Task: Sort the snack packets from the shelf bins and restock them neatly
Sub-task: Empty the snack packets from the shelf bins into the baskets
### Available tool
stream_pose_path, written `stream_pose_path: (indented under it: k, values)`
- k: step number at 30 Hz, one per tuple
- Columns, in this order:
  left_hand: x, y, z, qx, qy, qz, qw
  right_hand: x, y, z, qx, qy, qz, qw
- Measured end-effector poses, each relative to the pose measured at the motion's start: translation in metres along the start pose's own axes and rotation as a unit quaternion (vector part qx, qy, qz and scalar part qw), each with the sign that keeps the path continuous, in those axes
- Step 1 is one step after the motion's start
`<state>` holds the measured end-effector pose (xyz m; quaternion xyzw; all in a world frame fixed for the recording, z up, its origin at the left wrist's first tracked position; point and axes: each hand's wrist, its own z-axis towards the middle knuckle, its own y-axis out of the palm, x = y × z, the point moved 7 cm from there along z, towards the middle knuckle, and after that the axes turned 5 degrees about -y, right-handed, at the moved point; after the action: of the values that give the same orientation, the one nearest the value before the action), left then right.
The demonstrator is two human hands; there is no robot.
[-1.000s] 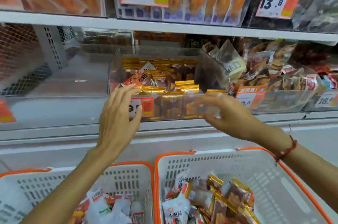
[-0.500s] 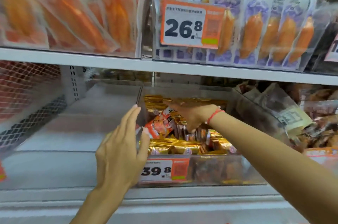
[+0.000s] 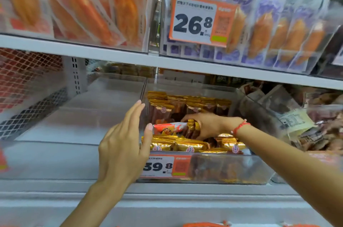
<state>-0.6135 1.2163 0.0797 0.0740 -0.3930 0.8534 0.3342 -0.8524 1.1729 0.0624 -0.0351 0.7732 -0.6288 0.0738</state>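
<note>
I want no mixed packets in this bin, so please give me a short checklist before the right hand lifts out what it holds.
1. Right hand grips gold packets: ok.
2. Red-white packet also held: cannot tell.
3. Left hand steadies clear bin, fingers straight: ok.
4. Bin holds one kind only: not ok.
5. Front gold row neat: ok.

At 12 o'clock you read "26.8" on the orange price tag (image 3: 201,20) clipped to the upper bin (image 3: 278,59). At 6 o'clock you read "39.8" on the price label (image 3: 163,166) fixed to the front wall of the clear bin (image 3: 232,169). Smaller print on both is illegible.
</note>
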Motion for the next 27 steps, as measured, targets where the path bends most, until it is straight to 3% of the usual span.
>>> stream_pose_path:
  k: [5,8,11,17,21,24,27]
  values:
    - [0.0,-0.002,-0.002,-0.022,0.0,0.001,1.0,-0.015,-0.021,-0.019,0.103,0.0,0.038,0.994]
    - [0.001,0.0,-0.003,-0.049,-0.004,-0.009,0.999,-0.023,-0.059,-0.056,0.213,0.01,0.087,0.973]
    - [0.001,0.002,-0.002,-0.082,-0.004,-0.033,0.996,-0.038,-0.078,-0.106,0.248,-0.012,0.099,0.963]
    - [0.036,-0.007,-0.034,-0.09,0.178,0.02,0.98,-0.057,-0.045,-0.221,0.257,-0.038,0.102,0.96]
    - [0.041,0.008,-0.06,-0.179,0.222,0.059,0.957,-0.052,0.029,-0.275,0.199,-0.012,0.179,0.964]
    - [0.039,0.013,-0.064,-0.183,0.206,0.058,0.959,-0.035,0.099,-0.276,0.064,0.033,0.089,0.993]
    - [0.045,0.01,-0.061,-0.167,0.182,0.031,0.969,-0.015,0.143,-0.269,-0.051,0.066,0.121,0.989]
